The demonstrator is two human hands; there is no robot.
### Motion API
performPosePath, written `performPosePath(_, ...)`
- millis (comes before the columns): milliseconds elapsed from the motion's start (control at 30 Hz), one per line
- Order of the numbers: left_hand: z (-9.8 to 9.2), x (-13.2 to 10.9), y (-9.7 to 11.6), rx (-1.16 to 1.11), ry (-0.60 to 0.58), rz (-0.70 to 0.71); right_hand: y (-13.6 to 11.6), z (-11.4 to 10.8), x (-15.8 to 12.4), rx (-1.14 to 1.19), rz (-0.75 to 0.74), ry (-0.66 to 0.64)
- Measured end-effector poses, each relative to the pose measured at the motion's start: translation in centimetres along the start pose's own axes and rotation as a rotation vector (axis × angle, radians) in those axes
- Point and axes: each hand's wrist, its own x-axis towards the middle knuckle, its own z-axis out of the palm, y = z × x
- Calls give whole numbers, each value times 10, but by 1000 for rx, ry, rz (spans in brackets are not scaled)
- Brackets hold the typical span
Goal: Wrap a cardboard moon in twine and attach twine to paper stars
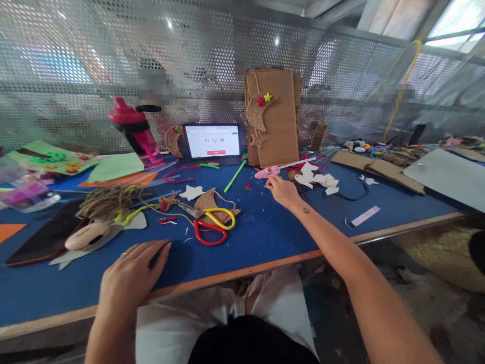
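My left hand (133, 270) rests on the blue table near its front edge, palm down, thumb apart from the other fingers, holding nothing. My right hand (282, 193) reaches forward with its fingers curled at a pink glue gun (267, 172); its grip seems to be inside the fingers, partly hidden. Between the hands lie scissors (210, 236) with one red and one yellow handle loop. Their blades touch a twine-covered crescent moon (206, 199) with a string. A white paper star (191, 192) is just behind.
A tablet (212, 141) showing a timer stands at the back beside upright cardboard (282, 121) with a decorated moon hanging on it. Twine (108, 202), a computer mouse (88, 235) and a pink bottle (136, 132) are on the left. White scraps (318, 178) lie right of the glue gun.
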Motion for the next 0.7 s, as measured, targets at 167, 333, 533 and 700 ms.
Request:
performPosePath(167,1,-1,-1,-23,5,-14,-6,4,3,-8,-64,-52)
performPosePath(333,3,-3,-2,-16,1,-7,-8,9,6,-13,-148,-95)
performPosePath(533,4,-4,-1,-14,-4,-21,-6,7,9,-49,-201,-110)
performPosePath(700,3,-2,0,-11,0,-7,-4,11,11,-75,-229,-125)
